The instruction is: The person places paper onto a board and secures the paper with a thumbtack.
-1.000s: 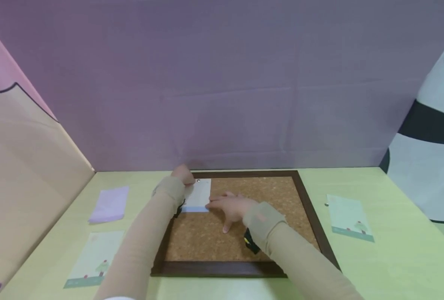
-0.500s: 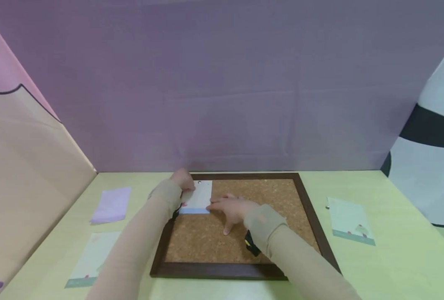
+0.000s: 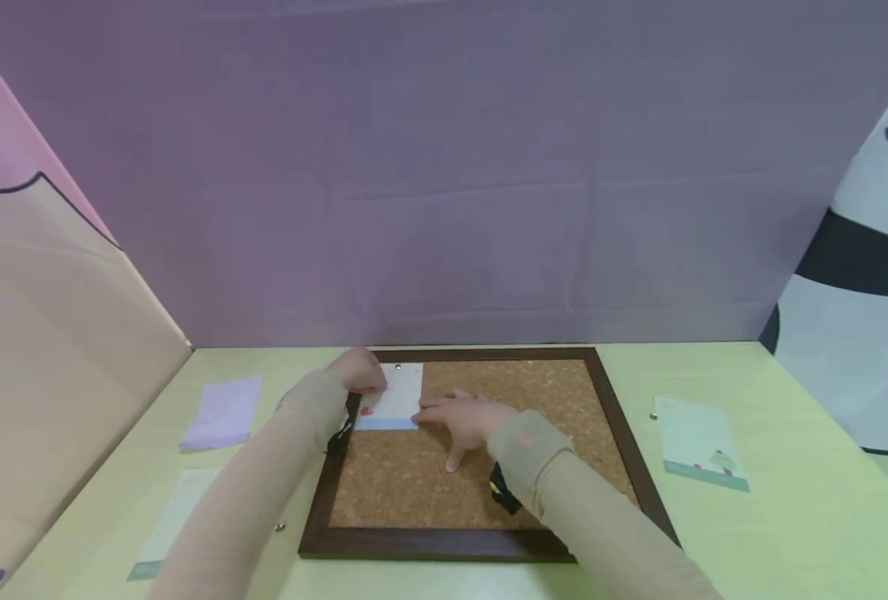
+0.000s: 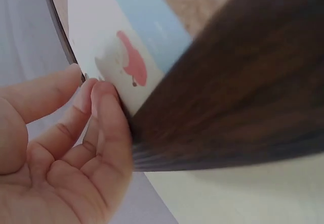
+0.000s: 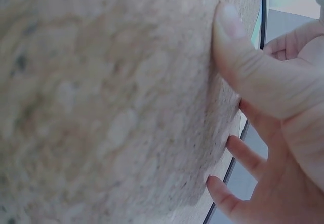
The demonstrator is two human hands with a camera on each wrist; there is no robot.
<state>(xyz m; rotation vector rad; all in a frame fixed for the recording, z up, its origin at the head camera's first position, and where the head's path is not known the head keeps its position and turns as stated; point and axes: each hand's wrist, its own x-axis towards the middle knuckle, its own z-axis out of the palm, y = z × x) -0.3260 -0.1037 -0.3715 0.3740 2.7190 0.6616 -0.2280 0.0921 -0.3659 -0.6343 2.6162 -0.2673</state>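
Observation:
A white note card (image 3: 394, 402) with a blue lower band and a red print lies at the upper left of a cork board (image 3: 413, 483). A small metal pushpin (image 3: 398, 367) sits near the card's top edge. My left hand (image 3: 361, 372) is at the card's left side, by the frame corner; in the left wrist view its thumb and loosely bent fingers show a gap, the fingertips right at the card's edge. My right hand (image 3: 469, 417) rests spread on the cork, its fingertips on the card's right edge and its thumb (image 5: 228, 29) on the cork.
The board has a dark brown wooden frame (image 3: 436, 543). Left of it lie a lilac sheet (image 3: 222, 412), a green-edged card (image 3: 177, 512) partly under my left arm, and a pushpin (image 3: 279, 527). Another green-edged card (image 3: 702, 442) and pushpin (image 3: 654, 416) lie to the right.
My left hand has moved left and slightly down, away from the pushpin, uncovering more of the card and its red print. The right hand has stayed still.

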